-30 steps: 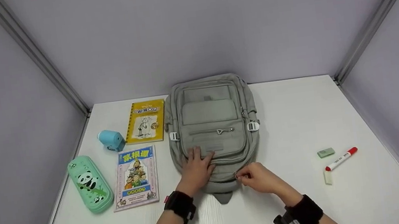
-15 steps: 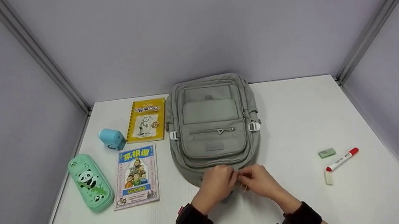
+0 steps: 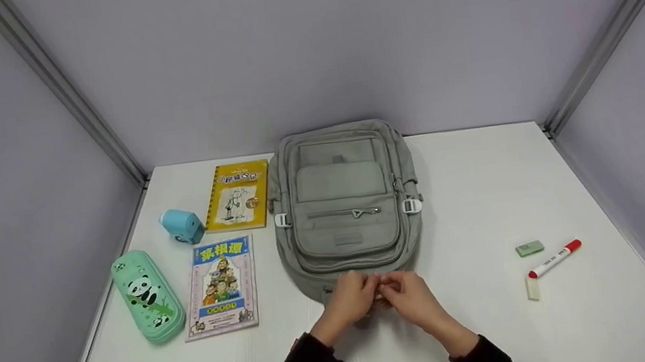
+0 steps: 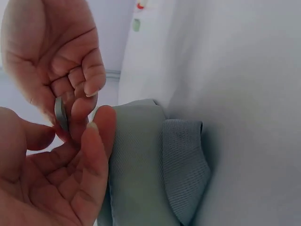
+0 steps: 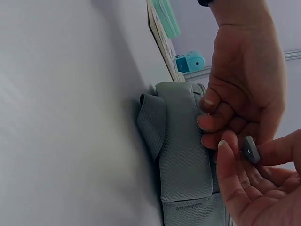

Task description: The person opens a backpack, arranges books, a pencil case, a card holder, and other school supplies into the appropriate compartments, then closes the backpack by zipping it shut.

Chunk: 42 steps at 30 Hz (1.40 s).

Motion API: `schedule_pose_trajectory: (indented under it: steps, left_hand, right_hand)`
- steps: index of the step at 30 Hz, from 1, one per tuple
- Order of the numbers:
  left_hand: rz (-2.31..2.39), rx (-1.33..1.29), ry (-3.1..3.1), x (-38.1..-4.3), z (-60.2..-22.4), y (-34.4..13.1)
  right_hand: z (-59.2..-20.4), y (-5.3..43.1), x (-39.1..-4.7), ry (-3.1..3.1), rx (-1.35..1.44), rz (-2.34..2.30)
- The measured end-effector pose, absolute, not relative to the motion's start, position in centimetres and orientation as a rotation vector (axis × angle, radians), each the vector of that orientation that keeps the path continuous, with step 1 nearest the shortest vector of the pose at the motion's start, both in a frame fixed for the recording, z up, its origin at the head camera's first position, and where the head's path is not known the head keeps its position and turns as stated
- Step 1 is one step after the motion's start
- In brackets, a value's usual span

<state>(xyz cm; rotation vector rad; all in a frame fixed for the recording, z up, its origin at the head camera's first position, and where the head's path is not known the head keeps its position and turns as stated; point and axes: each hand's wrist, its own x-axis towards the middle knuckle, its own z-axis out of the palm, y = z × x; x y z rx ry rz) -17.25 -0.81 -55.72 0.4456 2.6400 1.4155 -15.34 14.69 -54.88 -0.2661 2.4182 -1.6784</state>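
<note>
The grey backpack (image 3: 340,180) lies flat on the white table with its top end towards me. At that near end, my left hand (image 3: 349,299) and right hand (image 3: 414,303) meet fingertip to fingertip. In the right wrist view, a small grey zipper pull (image 5: 250,149) sits against my right thumb, and the right fingers pinch it. My left fingers are curled close beside it at the bag's edge, and the left thumb and forefinger appear to pinch the backpack by the zipper. Fingers hide their exact grip. A dark grey top loop (image 4: 184,165) hangs below the hands.
To the left lie a yellow book (image 3: 236,197), a blue pencil sharpener (image 3: 182,225), a pink-and-blue book (image 3: 219,287) and a green panda pencil case (image 3: 149,296). On the right are a red-capped marker (image 3: 555,259), a green eraser (image 3: 529,249) and a pale eraser (image 3: 532,288).
My left hand has gone from lying on the backpack's front to the zipper at its near end, beside my right hand. The right hand stays there, shifting slightly.
</note>
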Motion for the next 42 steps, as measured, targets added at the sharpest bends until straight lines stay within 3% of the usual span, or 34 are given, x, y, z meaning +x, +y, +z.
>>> schedule_pose_trajectory:
  steps: [8,14,21,25,42]
  left_hand:
    - [1.393,0.494,2.601,-18.1,-56.0,-1.6]
    - [1.302,0.543,2.626,-18.0,-55.9,-1.8]
    - [1.185,0.583,2.792,-17.7,-55.8,-1.5]
    - [1.096,0.612,2.915,-17.4,-55.8,-1.4]
    - [0.937,0.689,3.025,-17.1,-55.5,-2.3]
  right_hand:
    - [-54.0,14.2,-14.7,2.419,-0.551,-1.512]
    - [-52.9,15.8,-16.3,2.682,-0.704,-1.339]
    - [-54.0,17.6,-18.9,3.148,-1.127,-0.617]
    - [-54.7,17.8,-19.8,3.055,-1.311,-0.523]
    - [-54.6,18.6,-21.0,2.788,-1.088,-0.789]
